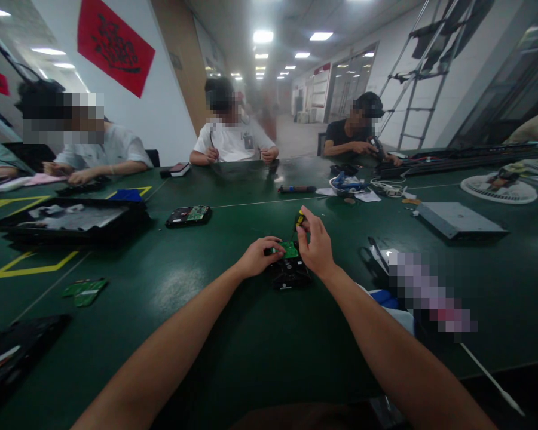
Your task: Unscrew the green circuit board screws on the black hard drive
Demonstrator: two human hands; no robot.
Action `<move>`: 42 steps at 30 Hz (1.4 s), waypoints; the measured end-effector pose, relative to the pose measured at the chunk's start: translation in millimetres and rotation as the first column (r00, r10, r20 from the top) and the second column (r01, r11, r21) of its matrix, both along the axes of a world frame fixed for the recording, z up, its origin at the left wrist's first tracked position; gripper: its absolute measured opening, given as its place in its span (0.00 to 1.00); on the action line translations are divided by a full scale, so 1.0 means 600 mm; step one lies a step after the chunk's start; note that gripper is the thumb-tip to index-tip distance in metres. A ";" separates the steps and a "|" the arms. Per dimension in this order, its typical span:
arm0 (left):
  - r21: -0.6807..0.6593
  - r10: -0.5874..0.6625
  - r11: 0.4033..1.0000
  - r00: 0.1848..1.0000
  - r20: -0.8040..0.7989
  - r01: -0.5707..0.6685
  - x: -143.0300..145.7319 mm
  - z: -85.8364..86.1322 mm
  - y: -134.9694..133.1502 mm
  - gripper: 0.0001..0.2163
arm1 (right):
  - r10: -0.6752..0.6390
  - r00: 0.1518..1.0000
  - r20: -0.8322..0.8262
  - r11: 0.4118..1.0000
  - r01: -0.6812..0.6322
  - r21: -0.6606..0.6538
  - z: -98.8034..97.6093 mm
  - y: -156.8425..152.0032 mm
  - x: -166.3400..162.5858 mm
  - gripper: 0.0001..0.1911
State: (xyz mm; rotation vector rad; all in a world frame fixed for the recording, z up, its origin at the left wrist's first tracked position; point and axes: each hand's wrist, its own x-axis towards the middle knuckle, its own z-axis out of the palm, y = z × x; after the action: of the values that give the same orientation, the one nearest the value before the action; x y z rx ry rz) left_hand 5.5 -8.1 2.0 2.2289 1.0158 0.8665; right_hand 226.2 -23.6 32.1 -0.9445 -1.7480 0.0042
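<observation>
A black hard drive (289, 273) with a green circuit board (290, 249) on top lies on the dark green table (233, 334) in front of me. My left hand (259, 257) rests on the drive's left edge, fingers curled against it. My right hand (316, 245) is closed on a small screwdriver (299, 220) with a yellow and black handle, held upright over the circuit board.
Another drive (189, 215) lies further left, near a black tray (67, 220). Loose green boards (85, 291) sit at the left. A grey metal case (457, 218), scissors (371, 255) and a white fan grille (497, 188) are to the right. Three people work at the far side.
</observation>
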 end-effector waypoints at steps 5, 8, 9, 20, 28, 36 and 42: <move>0.010 0.008 1.000 1.000 -0.002 -0.008 0.000 0.000 -0.001 0.06 | -0.004 1.000 -0.008 1.000 0.004 -0.007 0.002 -0.001 0.000 0.29; 0.005 0.004 1.000 1.000 0.009 -0.004 0.001 0.001 -0.002 0.07 | -0.002 1.000 -0.008 1.000 0.002 0.003 0.000 0.001 0.000 0.28; 0.003 0.004 1.000 1.000 0.011 -0.004 0.001 0.001 -0.002 0.07 | -0.002 1.000 -0.010 1.000 0.003 0.005 -0.001 0.002 0.000 0.28; 0.005 0.001 1.000 1.000 0.026 -0.001 0.002 -0.003 0.002 0.07 | -0.019 1.000 -0.007 1.000 0.019 0.017 0.000 0.002 0.000 0.27; 0.000 0.010 1.000 1.000 0.015 -0.010 0.003 -0.004 0.003 0.07 | -0.002 0.999 -0.047 1.000 0.003 0.005 -0.003 0.000 -0.002 0.28; 0.006 0.007 1.000 1.000 0.015 -0.007 0.002 -0.004 0.002 0.07 | -0.026 0.999 -0.023 1.000 0.026 0.013 0.000 -0.001 -0.001 0.28; 0.014 -0.004 1.000 1.000 0.013 0.004 0.002 -0.005 0.003 0.07 | 0.004 1.000 -0.022 1.000 -0.004 0.026 -0.003 0.002 -0.002 0.29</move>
State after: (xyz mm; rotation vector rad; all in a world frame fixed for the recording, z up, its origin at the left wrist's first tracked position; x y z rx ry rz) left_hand 6.7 -6.1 -0.8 2.2336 1.0017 0.8882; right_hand 224.7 -22.4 30.6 -0.9191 -1.7257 -0.0053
